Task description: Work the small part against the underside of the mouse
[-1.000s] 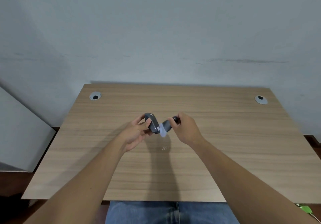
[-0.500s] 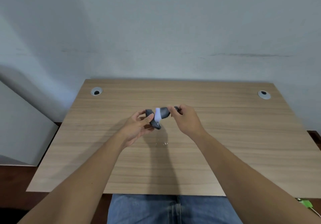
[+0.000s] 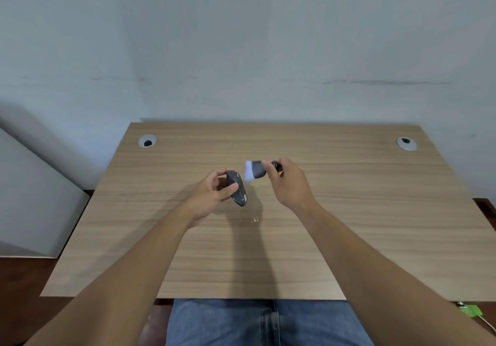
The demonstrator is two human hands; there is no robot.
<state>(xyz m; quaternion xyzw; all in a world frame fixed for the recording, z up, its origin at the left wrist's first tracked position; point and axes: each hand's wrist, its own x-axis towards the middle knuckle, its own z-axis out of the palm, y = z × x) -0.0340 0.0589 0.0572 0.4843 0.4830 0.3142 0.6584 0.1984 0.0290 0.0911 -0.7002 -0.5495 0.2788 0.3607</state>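
Since before, our brush [image 3: 255, 171] lifted off the mouse [image 3: 237, 192]; right hand [image 3: 288, 184] gripped it, left hand [image 3: 210, 198] clasped the mouse.

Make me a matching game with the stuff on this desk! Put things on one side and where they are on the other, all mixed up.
Things:
1. dark grey computer mouse
2. small grey brush with white bristles
3. round grey cable hole cover
4. tiny white crumbs

Places:
A. far left corner of the wooden desk
B. held in the right hand
C. on the desk under the hands
D. held in the left hand

Pairs: 1-D, 2-B, 3-A, 4-C
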